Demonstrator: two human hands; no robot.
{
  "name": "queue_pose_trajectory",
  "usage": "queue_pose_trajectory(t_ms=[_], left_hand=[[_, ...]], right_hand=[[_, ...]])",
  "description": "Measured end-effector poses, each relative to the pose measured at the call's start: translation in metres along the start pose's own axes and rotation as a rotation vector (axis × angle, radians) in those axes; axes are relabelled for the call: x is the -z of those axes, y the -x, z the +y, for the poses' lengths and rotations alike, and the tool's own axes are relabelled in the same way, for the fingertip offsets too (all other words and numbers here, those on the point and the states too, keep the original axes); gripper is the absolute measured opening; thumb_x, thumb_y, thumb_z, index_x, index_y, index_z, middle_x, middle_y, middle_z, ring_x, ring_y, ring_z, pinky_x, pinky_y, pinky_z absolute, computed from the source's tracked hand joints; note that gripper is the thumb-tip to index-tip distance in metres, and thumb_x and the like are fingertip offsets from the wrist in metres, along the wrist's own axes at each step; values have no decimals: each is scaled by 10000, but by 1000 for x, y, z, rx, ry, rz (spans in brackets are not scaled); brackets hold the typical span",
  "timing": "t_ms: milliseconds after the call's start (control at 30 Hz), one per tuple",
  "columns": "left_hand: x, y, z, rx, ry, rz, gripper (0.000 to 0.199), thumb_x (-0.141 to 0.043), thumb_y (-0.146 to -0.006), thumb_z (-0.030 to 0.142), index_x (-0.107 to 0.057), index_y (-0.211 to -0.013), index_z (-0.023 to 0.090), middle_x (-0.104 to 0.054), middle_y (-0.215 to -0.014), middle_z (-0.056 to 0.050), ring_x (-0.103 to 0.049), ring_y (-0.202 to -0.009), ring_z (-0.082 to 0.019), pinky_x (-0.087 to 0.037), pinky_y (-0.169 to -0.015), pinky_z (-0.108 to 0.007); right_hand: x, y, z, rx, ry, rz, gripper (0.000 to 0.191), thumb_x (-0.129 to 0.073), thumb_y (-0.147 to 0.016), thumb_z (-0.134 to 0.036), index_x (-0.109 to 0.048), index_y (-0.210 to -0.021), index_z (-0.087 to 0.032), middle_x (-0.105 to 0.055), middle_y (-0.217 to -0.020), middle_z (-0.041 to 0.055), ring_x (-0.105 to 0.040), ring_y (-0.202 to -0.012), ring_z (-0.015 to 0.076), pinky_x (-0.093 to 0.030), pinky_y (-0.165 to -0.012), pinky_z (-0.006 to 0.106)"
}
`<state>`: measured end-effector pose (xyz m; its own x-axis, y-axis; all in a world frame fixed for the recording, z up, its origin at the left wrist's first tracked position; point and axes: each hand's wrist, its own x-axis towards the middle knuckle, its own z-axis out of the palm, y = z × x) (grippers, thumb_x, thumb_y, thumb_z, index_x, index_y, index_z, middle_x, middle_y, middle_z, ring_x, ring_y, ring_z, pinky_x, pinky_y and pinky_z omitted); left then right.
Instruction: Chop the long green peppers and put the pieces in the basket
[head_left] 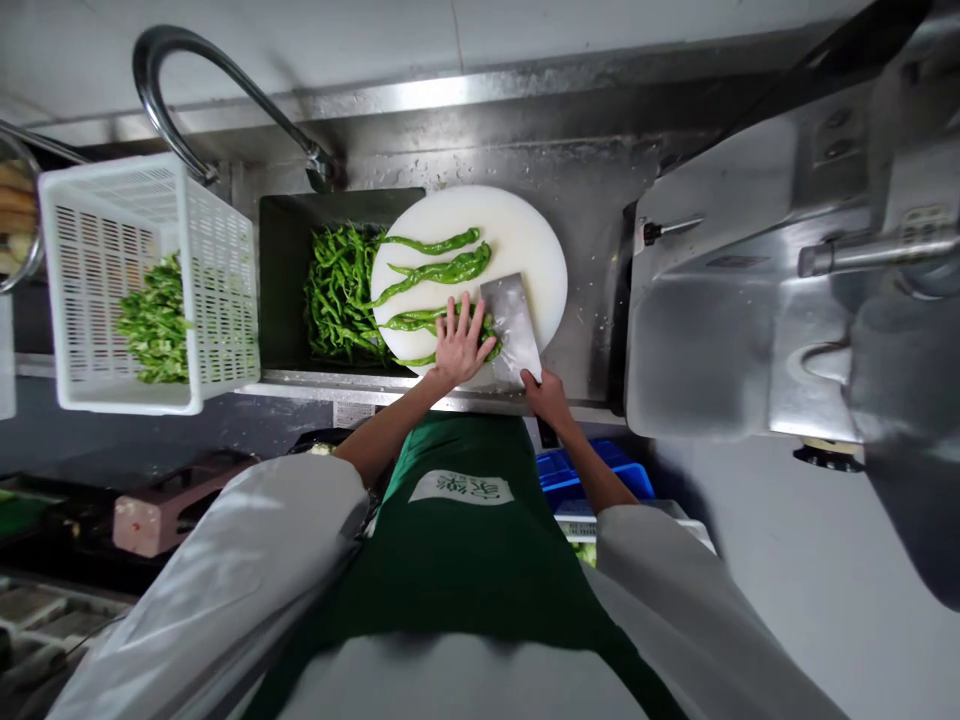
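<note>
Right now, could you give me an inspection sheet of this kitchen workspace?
Surface: round white cutting board on a steel counter.
Job's things: long green peppers on the board; cleaver beside them.
Clutter: more peppers in the sink tub; white basket holding green pieces.
Hands: left hand flat on peppers; right hand grips the cleaver handle.
Cables: nothing seen.
Surroundings: faucet, steel machine, blue crate.

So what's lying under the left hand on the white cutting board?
Long green peppers lie bunched under the left hand on the cutting board. Their ends show beside the cleaver; the palm hides the rest.
</note>
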<state>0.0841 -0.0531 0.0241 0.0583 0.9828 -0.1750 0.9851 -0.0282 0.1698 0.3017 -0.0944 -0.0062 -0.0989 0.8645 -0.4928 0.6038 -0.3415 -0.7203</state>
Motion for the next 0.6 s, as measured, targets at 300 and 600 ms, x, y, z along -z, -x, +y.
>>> queue_pose_trajectory(t_ms=[300, 600], left_hand=[[-4, -8, -24, 14, 9, -11, 852, -327, -1001, 621, -192, -1643, 77, -77, -1716, -132, 18, -1596, -332, -46, -1287, -575], [-5, -7, -21, -56, 88, -16, 861, -285, -1009, 615, -176, -1636, 34, -75, -1712, -159, 44, -1594, -322, -57, -1288, -566]], right_hand=[[-5, 4, 5, -72, -39, -50, 408, -521, -931, -556, -622, -807, -180, -559, -524, 18, -597, -568, 206, -459, -586, 288], [-26, 15, -22, -129, -181, -48, 411, -562, -913, -572, -647, -827, -179, -560, -501, 22, -588, -528, 207, -454, -524, 291]])
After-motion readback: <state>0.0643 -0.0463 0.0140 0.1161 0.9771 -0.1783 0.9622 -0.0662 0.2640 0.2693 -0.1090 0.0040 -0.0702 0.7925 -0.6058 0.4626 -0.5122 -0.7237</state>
